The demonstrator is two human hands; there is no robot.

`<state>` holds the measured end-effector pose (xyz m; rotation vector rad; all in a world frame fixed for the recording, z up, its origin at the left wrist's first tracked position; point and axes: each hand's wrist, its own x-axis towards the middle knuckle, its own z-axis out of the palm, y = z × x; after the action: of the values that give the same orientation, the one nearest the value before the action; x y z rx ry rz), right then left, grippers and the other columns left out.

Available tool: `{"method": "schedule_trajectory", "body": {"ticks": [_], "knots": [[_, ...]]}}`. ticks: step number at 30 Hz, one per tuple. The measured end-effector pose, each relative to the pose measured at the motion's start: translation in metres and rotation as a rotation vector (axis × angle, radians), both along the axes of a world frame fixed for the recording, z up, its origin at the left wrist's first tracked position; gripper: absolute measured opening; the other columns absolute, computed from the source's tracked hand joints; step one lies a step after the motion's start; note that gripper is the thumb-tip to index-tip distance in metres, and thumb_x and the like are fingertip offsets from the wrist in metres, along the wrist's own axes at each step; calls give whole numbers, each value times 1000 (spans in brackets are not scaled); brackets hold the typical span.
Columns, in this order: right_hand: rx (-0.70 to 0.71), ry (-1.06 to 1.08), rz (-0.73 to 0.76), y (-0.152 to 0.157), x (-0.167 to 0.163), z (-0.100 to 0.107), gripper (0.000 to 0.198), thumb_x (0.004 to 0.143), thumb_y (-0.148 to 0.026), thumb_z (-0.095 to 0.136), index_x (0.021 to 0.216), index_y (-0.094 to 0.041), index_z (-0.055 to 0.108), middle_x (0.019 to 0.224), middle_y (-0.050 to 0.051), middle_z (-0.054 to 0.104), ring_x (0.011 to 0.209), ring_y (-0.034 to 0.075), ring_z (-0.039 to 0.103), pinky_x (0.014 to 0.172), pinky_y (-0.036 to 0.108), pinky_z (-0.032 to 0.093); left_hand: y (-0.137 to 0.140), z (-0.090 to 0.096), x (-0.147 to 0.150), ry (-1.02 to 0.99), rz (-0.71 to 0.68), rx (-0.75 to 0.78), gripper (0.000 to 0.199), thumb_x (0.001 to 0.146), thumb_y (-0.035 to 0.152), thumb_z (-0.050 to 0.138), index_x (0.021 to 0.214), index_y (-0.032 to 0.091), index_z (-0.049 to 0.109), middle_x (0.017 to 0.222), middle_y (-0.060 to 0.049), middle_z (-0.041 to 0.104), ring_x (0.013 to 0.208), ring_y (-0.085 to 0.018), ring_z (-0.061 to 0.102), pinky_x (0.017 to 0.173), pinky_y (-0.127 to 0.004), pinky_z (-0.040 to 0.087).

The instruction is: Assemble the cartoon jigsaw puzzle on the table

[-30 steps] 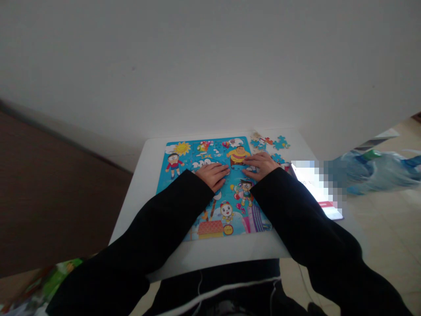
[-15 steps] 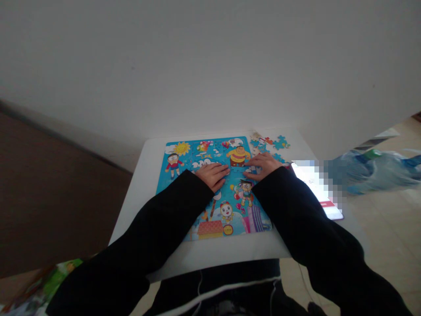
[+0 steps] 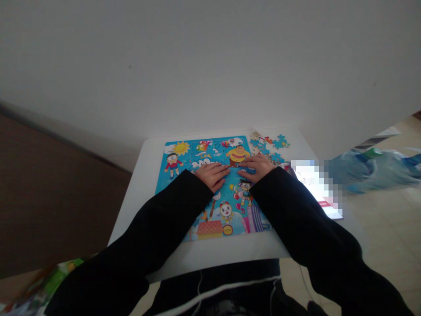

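Observation:
A mostly assembled cartoon jigsaw puzzle (image 3: 230,191) lies flat on a small white table (image 3: 134,175). My left hand (image 3: 213,176) rests on its middle, fingers stretched out together and palm down. Just to the right, my right hand (image 3: 258,167) lies low over the puzzle below the yellow-shirted figure, its fingers reaching left with thumb and forefinger apart. The fingertips of both hands are close together but not touching. No piece shows in either hand. Part of the puzzle is hidden under my hands and black sleeves.
Several loose puzzle pieces (image 3: 279,142) lie at the table's back right, beside the puzzle. A lit, partly pixelated phone (image 3: 312,184) sits at the right edge. A wall (image 3: 210,79) rises behind the table. A plastic bag (image 3: 378,171) is off to the right, and a white cable (image 3: 226,287) crosses my lap.
My right hand has slid a little to the left across the puzzle, nearer my left hand. The left hand stays in place.

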<state>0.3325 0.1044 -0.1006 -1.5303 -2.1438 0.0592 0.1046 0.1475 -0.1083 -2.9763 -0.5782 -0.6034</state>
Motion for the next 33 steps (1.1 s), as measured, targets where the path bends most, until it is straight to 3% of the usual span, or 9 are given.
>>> {"method": "schedule_trajectory", "body": {"ticks": [11, 23, 30, 33], "knots": [[-16, -32, -36, 4, 6, -7, 35, 74, -48, 55, 95, -23, 68, 91, 7, 66, 85, 21, 59, 84, 40, 40, -2, 1, 2, 31, 44, -19, 40, 88, 33, 32, 118, 17, 52, 118, -7, 57, 108, -23, 51, 83, -38, 44], [-52, -11, -83, -2, 7, 4, 33, 72, -46, 58, 92, -22, 68, 94, 6, 66, 89, 21, 58, 85, 38, 42, -7, 7, 5, 144, 89, -37, 45, 90, 41, 30, 124, 17, 47, 126, -6, 50, 112, -27, 46, 86, -42, 38], [-50, 4, -92, -2, 8, 6, 24, 75, -23, 49, 90, -21, 69, 90, 4, 66, 86, 19, 58, 84, 35, 43, -8, 9, 6, 187, 106, -64, 49, 89, 45, 28, 126, 18, 44, 127, -6, 49, 114, -27, 45, 87, -42, 36], [-47, 1, -102, 0, 9, 3, 24, 75, -20, 49, 88, -22, 69, 89, 4, 66, 85, 19, 58, 82, 36, 44, -8, 10, 6, 202, 109, -74, 49, 89, 46, 29, 127, 18, 44, 128, -7, 48, 115, -27, 44, 88, -42, 35]]}}
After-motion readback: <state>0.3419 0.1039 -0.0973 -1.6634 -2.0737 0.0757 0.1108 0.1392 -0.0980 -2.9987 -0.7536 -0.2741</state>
